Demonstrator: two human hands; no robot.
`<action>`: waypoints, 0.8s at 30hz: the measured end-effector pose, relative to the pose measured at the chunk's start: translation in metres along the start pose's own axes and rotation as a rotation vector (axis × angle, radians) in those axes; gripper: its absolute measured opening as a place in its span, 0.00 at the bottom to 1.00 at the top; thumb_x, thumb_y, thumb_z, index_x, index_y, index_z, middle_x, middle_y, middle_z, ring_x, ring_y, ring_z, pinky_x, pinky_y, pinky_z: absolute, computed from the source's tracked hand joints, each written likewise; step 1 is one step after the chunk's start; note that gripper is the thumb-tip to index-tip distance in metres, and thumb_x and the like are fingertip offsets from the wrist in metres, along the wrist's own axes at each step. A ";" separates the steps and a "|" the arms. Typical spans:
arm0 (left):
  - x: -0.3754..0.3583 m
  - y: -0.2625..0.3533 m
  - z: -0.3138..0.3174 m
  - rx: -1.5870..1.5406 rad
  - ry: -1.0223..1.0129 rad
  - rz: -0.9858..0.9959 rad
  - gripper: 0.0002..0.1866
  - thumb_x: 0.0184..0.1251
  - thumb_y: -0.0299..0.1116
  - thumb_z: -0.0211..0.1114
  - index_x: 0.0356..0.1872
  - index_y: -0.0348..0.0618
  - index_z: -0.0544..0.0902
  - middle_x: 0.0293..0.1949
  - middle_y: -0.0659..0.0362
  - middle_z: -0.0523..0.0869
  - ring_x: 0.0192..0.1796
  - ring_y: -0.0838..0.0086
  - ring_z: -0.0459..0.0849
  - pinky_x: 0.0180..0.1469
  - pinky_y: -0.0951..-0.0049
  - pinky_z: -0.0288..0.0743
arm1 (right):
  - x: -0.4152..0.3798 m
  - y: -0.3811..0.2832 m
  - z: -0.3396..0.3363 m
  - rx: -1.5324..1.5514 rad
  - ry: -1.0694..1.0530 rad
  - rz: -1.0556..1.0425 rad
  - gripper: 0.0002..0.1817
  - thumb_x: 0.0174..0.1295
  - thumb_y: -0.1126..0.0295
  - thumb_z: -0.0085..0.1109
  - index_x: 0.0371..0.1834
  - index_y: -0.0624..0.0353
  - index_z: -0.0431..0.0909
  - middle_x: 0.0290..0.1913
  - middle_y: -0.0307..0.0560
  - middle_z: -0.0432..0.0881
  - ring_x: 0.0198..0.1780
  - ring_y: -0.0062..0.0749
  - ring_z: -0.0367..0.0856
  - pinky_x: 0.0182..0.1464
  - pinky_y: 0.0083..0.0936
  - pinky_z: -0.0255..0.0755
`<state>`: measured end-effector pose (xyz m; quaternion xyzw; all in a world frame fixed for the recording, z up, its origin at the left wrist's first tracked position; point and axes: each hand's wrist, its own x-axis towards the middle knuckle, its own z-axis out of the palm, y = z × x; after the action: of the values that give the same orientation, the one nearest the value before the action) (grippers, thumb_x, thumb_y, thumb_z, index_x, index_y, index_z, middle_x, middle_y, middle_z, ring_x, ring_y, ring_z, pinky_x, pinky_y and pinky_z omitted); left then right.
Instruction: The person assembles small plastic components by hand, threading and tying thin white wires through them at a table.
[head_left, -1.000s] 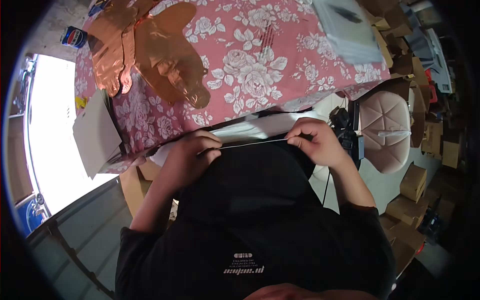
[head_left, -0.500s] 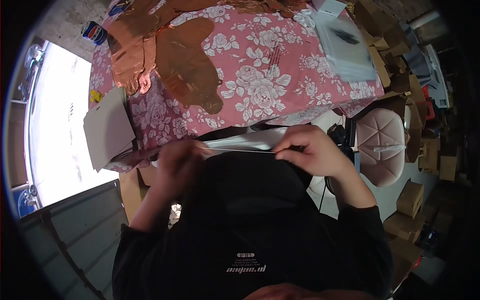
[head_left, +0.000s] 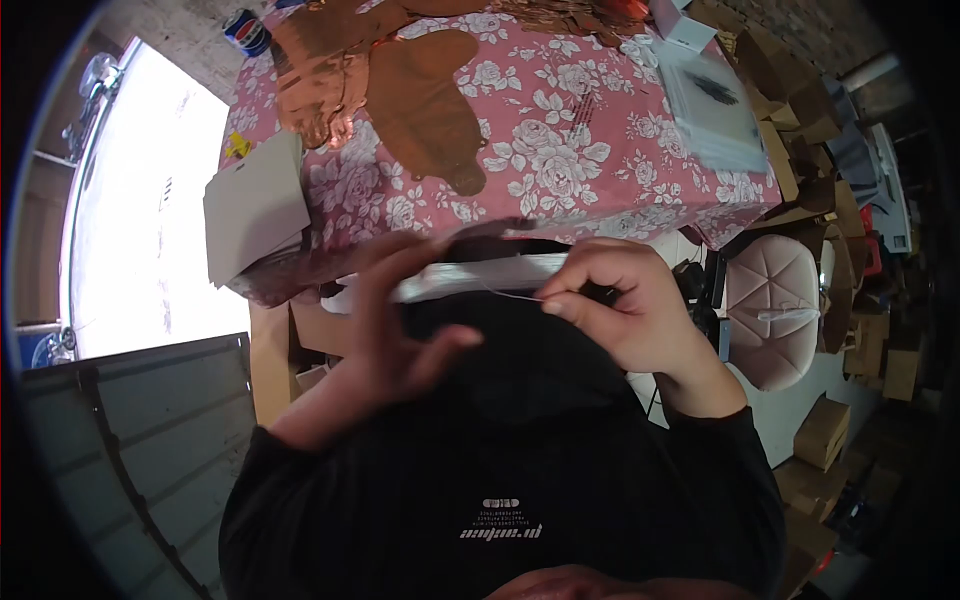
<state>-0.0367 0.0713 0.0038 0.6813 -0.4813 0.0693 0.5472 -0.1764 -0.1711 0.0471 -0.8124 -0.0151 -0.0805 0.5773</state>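
My right hand [head_left: 628, 308] pinches one end of a thin, pale strand [head_left: 512, 295] between thumb and forefinger. From those fingertips the strand curves loosely to the left over my lap. My left hand [head_left: 385, 325], somewhat blurred, is open, its thumb spread away from its fingers and the strand's near end apart from it. Behind both hands, along the table's front edge, lies a whitish, shiny bundle [head_left: 480, 277], partly covered by my left hand. It rests against the black cloth over my lap.
A pink floral tablecloth [head_left: 550, 165] covers the table ahead. On it lie copper-coloured foil balloons [head_left: 425, 110], grey cards [head_left: 258, 205] at the left and clear plastic bags [head_left: 712, 110] at the right. A padded chair [head_left: 770, 310] and cardboard boxes [head_left: 825, 433] stand to the right.
My left hand has let go of the strand and opened, and the strand, earlier stretched straight between both hands, now hangs slack from my right fingertips. The camera view has shifted slightly.
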 end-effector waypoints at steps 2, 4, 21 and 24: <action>0.017 0.016 0.023 -0.216 -0.290 -0.121 0.18 0.75 0.40 0.76 0.52 0.38 0.81 0.49 0.49 0.85 0.48 0.59 0.85 0.46 0.60 0.79 | 0.008 -0.018 0.010 -0.071 0.010 -0.028 0.02 0.67 0.78 0.74 0.41 0.63 0.90 0.35 0.44 0.89 0.36 0.28 0.85 0.41 0.26 0.75; 0.022 0.021 0.026 -0.330 -0.508 -0.349 0.10 0.82 0.35 0.67 0.47 0.36 0.82 0.39 0.47 0.85 0.40 0.63 0.85 0.44 0.62 0.78 | 0.008 -0.027 0.015 -0.132 0.063 -0.040 0.02 0.68 0.78 0.73 0.41 0.64 0.89 0.36 0.44 0.89 0.37 0.27 0.85 0.42 0.24 0.76; 0.004 -0.019 -0.034 0.335 -0.014 -0.077 0.39 0.56 0.30 0.86 0.71 0.40 0.79 0.71 0.46 0.80 0.72 0.48 0.81 0.68 0.56 0.81 | -0.056 -0.012 -0.015 0.272 0.172 0.291 0.03 0.71 0.76 0.71 0.41 0.65 0.89 0.37 0.40 0.88 0.35 0.17 0.80 0.38 0.17 0.71; 0.039 0.029 0.005 -0.024 -0.439 0.001 0.41 0.65 0.43 0.82 0.75 0.37 0.75 0.70 0.42 0.79 0.73 0.45 0.78 0.73 0.53 0.73 | -0.025 -0.012 0.008 0.293 0.078 0.322 0.06 0.73 0.73 0.72 0.42 0.66 0.88 0.36 0.39 0.87 0.35 0.17 0.80 0.39 0.18 0.72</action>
<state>-0.0391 0.0460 0.0456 0.6732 -0.5902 -0.0862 0.4371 -0.2014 -0.1574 0.0522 -0.7082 0.1258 -0.0156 0.6946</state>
